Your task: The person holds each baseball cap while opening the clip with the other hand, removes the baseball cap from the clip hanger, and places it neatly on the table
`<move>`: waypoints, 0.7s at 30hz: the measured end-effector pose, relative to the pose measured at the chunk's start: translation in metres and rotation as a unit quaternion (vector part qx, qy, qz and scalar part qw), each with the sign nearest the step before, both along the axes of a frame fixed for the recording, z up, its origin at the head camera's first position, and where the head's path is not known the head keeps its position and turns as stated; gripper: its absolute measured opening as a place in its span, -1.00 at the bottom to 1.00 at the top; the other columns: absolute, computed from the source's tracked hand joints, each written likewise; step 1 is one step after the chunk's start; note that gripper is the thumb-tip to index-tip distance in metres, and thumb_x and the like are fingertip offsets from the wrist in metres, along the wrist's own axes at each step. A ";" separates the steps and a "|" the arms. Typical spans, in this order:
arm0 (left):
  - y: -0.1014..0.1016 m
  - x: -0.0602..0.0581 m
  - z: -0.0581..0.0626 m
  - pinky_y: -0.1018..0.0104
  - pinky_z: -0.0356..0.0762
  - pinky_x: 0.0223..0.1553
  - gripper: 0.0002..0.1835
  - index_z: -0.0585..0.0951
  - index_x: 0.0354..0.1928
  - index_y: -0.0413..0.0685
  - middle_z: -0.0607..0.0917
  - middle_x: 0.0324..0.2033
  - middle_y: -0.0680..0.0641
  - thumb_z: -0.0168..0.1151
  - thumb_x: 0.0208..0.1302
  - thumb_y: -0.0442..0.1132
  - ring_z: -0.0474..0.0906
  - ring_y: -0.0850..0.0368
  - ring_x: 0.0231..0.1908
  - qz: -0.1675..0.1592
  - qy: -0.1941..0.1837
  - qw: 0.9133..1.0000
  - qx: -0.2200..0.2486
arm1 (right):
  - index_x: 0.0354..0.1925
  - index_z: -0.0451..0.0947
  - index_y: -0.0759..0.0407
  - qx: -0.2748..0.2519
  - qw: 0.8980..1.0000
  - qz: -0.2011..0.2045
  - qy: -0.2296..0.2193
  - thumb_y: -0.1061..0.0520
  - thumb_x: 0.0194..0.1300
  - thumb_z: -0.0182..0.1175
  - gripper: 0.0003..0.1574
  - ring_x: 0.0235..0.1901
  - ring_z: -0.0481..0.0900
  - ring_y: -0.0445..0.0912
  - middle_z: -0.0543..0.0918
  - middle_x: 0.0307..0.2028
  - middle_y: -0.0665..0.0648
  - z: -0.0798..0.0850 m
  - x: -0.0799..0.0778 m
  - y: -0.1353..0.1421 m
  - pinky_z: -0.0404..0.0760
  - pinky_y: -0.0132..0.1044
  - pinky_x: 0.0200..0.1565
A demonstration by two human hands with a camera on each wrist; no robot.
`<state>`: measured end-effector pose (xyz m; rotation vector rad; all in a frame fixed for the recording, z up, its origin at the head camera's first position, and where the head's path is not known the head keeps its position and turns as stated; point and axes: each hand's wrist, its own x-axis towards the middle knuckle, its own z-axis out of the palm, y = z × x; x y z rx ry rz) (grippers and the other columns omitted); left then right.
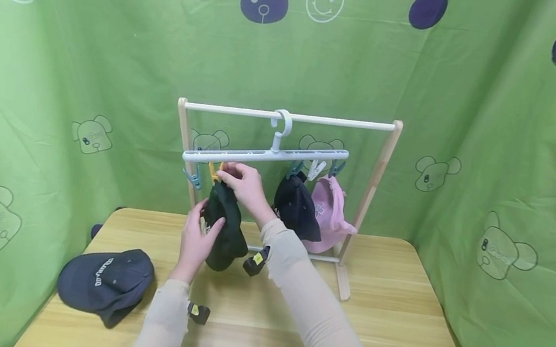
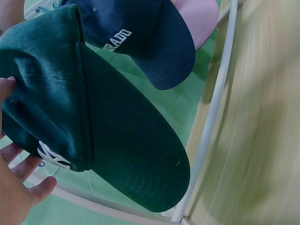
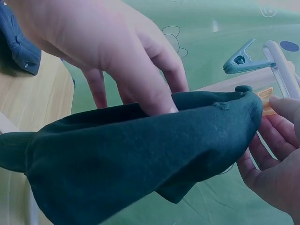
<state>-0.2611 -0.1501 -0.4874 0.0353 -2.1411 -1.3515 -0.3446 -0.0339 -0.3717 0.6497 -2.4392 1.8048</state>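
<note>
A dark green cap (image 1: 226,232) with a white emblem hangs below the left part of a pale hanger (image 1: 254,154), its brim pointing down. My left hand (image 1: 196,242) holds the cap's side, the thumb within the opening and the other fingers outside, as the right wrist view shows. At the cap's upper end, my right hand (image 1: 248,189) pinches an orange clothespin (image 3: 265,101) under the hanger. Whether the clothespin's jaws bite the fabric is hidden. A teal clothespin (image 1: 193,176) dangles at the hanger's left end.
The hanger hooks over a white-barred wooden rack (image 1: 374,182). A navy cap (image 1: 296,206) and a pink cap (image 1: 328,217) hang at its right, near a white clothespin (image 1: 316,170). Another navy cap (image 1: 105,282) lies on the table (image 1: 394,335) at left. Green curtains surround the table.
</note>
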 end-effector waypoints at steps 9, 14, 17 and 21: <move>0.001 -0.005 0.000 -0.14 0.47 0.12 -0.40 0.42 0.28 -0.10 0.53 0.10 -0.25 0.31 0.26 -0.05 0.50 -0.19 0.08 0.019 0.003 1.000 0.017 | -0.04 0.65 0.23 0.000 1.000 0.001 0.001 0.06 0.30 0.28 -0.66 -0.08 0.66 -0.01 0.72 -0.07 0.21 0.000 0.000 -0.001 0.67 -0.32 -0.06; 0.002 -0.006 0.000 -0.17 0.51 0.05 -0.51 0.48 0.16 -0.18 0.54 -0.02 -0.27 0.32 0.26 -0.12 0.53 -0.19 -0.02 0.032 0.029 0.999 0.027 | -0.04 0.65 0.24 -0.004 1.000 -0.001 0.007 0.07 0.29 0.29 -0.66 -0.09 0.66 -0.01 0.73 -0.08 0.22 0.000 0.000 -0.001 0.66 -0.34 -0.07; 0.003 -0.007 0.000 -0.13 0.52 0.01 -0.61 0.51 0.03 -0.25 0.54 -0.12 -0.28 0.31 0.26 -0.17 0.52 -0.18 -0.10 0.043 0.050 0.997 0.025 | -0.05 0.65 0.25 -0.005 1.000 -0.003 0.011 0.07 0.28 0.29 -0.66 -0.11 0.66 -0.01 0.73 -0.10 0.22 0.000 0.000 -0.001 0.63 -0.35 -0.09; 0.002 -0.008 -0.001 -0.09 0.53 -0.12 -0.69 0.50 -0.11 -0.27 0.54 -0.22 -0.28 0.29 0.27 -0.18 0.51 -0.18 -0.19 0.055 0.060 0.996 0.024 | -0.06 0.64 0.26 -0.008 1.000 -0.002 0.016 0.07 0.29 0.29 -0.66 -0.13 0.65 -0.02 0.73 -0.11 0.23 0.000 0.000 -0.002 0.61 -0.35 -0.08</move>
